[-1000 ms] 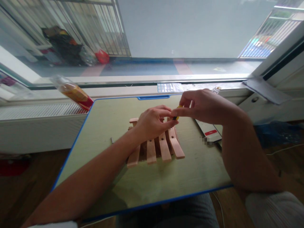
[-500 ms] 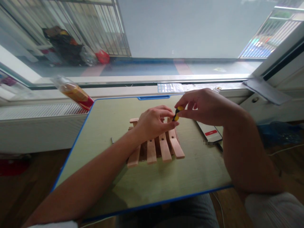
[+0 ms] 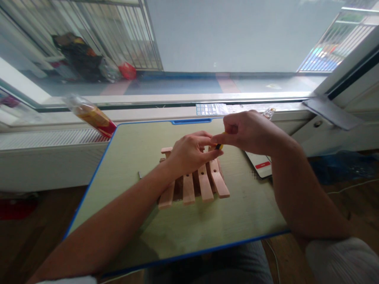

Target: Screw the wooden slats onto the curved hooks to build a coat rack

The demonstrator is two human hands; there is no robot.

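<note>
A small screwdriver [image 3: 219, 146] with a yellow and black handle stands over the far right part of a wooden slatted piece [image 3: 204, 185]. My right hand [image 3: 245, 132] is closed round the top of the handle, its fingers covering most of it. Thumb and forefinger of my left hand [image 3: 194, 152] close about the handle lower down, while the palm hangs over the slats. Several pale slats with dark holes lie side by side across a darker wooden base. The screwdriver's tip is hidden behind my left fingers.
Left of the slats, a small metal piece [image 3: 140, 174] lies on the blue-edged table [image 3: 127, 157]. A phone [image 3: 260, 163] rests by my right forearm. Beyond the table are a bottle [image 3: 96, 118] at the left and a pill-box-like grid sheet [image 3: 211, 109] on the windowsill.
My right hand has turned over and its fingers have curled further round the screwdriver handle, moving slightly left. My left hand and the wooden piece have stayed nearly still.
</note>
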